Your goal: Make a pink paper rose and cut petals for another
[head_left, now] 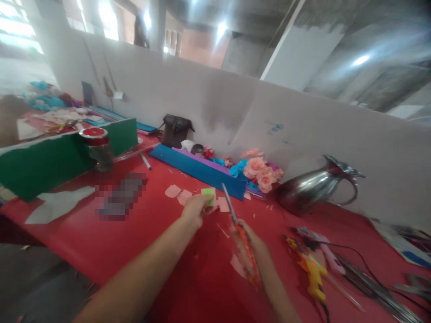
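Note:
My left hand (194, 210) pinches a small light-green piece of paper (209, 195) above the red table (134, 251). My right hand (249, 244) is closed round the orange handles of a pair of scissors (235, 224), whose blades point up and away, just right of the green paper. Several pink paper cut-outs (178, 194) lie on the table around and beyond both hands. The frame is blurred by motion.
Paper flowers (257, 170) and a blue-and-purple paper roll (198, 168) lie by the white partition. A metal jug (313, 188) stands right, a yellow glue gun (311, 269) and wires nearer. A green box (40, 163), red-lidded jar (96, 146) and black bag (175, 130) stand left.

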Tool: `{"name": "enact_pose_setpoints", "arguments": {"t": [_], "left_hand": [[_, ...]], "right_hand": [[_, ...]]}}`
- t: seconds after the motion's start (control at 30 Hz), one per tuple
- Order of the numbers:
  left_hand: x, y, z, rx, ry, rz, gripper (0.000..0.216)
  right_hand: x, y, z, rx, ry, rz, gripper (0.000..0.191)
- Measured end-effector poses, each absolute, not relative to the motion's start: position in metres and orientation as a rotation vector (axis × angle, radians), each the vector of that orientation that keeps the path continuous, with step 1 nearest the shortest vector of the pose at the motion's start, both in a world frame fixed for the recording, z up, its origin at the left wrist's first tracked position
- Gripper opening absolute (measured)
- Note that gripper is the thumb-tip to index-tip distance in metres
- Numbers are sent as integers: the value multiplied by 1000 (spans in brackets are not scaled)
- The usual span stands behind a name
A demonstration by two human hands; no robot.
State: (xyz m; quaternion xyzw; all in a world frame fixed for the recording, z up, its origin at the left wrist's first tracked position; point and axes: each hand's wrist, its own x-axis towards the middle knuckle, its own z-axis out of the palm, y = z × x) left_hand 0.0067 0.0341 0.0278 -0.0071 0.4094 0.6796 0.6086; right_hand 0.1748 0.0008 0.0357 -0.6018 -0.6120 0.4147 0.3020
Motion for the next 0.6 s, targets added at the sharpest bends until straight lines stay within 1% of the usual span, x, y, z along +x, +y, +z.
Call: {"name": "enact_pose_setpoints", "arguments": {"t": [0.03,0.1,0.2,0.27,0.33,0.4,0.47,0.5,0.53,0.6], "left_hand": [[7,33,30,8,949,1584,9],[9,30,34,100,954,1600,5],[12,26,37,289,961,1585,6],[15,24,37,440,963,1541,9],[18,23,34,620,972,1452,10],[22,22,31,797,1015,1328,7],[27,21,30,935,1093,1201,5],[28,20,30,995,1130,1141,6],[30,18,30,1054,1167,1083,7],[33,15,30,1187,1214,978,13]], "right_hand": [[179,5,37,-1654,-1716,982,46],[189,15,39,-1722,-1921,743,39],[203,28,37,-1925,-2123,389,43],[210,33,35,-2034,-2246,292,47],[214,34,35,-2092,-2361,252,45],[216,34,37,-2030,-2419,123,38],[216,33,40,-1861,-2326,3,34],[216,33,42,-1757,-2239,39,34],[214,32,43,-1659,-2149,158,37],[210,30,45,-1517,-2007,534,45]]}}
